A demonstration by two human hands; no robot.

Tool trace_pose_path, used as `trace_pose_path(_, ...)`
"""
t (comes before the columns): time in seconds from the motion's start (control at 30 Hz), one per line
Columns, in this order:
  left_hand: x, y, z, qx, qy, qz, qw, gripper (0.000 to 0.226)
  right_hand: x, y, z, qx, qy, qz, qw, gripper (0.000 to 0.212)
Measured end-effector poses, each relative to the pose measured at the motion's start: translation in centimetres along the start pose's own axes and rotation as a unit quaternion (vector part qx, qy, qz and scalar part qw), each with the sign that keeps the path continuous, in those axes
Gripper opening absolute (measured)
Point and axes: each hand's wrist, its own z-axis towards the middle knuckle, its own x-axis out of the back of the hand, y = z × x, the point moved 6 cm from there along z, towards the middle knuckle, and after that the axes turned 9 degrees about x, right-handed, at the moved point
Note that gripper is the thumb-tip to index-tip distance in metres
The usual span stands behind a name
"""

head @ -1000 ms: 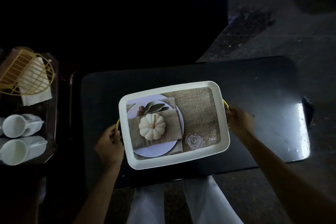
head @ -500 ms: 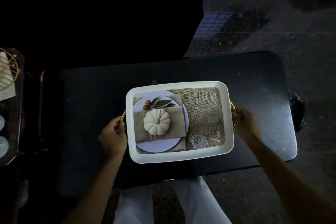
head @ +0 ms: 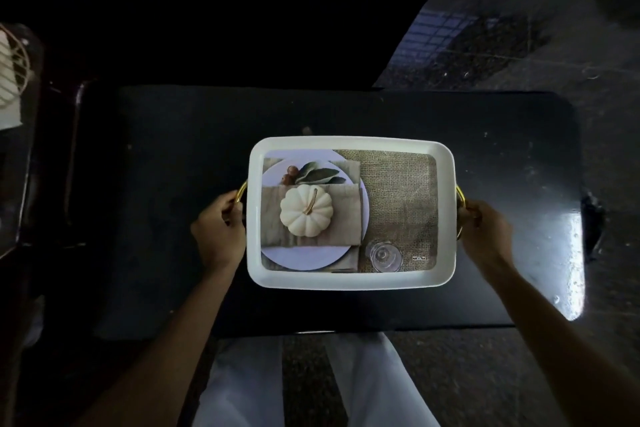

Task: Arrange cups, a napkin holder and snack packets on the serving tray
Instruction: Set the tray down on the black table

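A white rectangular serving tray (head: 351, 143) with gold side handles lies on a dark table (head: 173, 166). Its floor carries a printed picture of a plate, a pumpkin, burlap and a glass. My left hand (head: 218, 230) is closed round the left gold handle. My right hand (head: 485, 230) is closed round the right gold handle. At the far left edge, a gold wire napkin holder (head: 14, 73) with white napkins shows only in part. No cups or snack packets are in view.
A dark side stand (head: 31, 163) at the far left carries the napkin holder. The table's right end (head: 568, 253) shines with glare. Speckled floor lies beyond and to the right. My white-trousered legs (head: 242, 388) show below the table's near edge.
The view has swung right, so the cups have left the frame and the napkin holder sits at the edge. The tray, held by both handles, has turned square to the table.
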Motion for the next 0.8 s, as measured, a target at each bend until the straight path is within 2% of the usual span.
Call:
trace_pose_path(0.07, 0.1, 0.2, -0.3, -0.006, -0.003, -0.001, 1.000, 0.028, 0.0, -0.2, -0.1, 0.002, 0.002, 0.003, 1.000, 0.023)
trace_pose_path(0.17, 0.6, 0.3, -0.6, -0.017, -0.010, 0.006, 1.000, 0.030, 1.0, -1.2, -0.7, 0.029, 0.057, 0.008, 0.998, 0.017)
trace_pose_path(0.33, 3.1, -0.4, -1.4, -0.037, 0.009, 0.011, 0.999, 0.032, 2.0, -5.2, -2.3, 0.110, 0.092, -0.013, 0.990, 0.027)
trace_pose_path(0.57, 10.5, -2.3, -4.2, -0.099, 0.070, -0.029, 0.992, 0.034, -1.0, -15.8, -7.6, 0.224, 0.025, 0.062, 0.972, 0.026)
trace_pose_path(0.8, 21.4, -5.6, -3.4, -0.063, 0.162, -0.090, 0.981, 0.034, -8.3, -28.4, -13.8, 0.305, -0.050, 0.110, 0.945, 0.023)
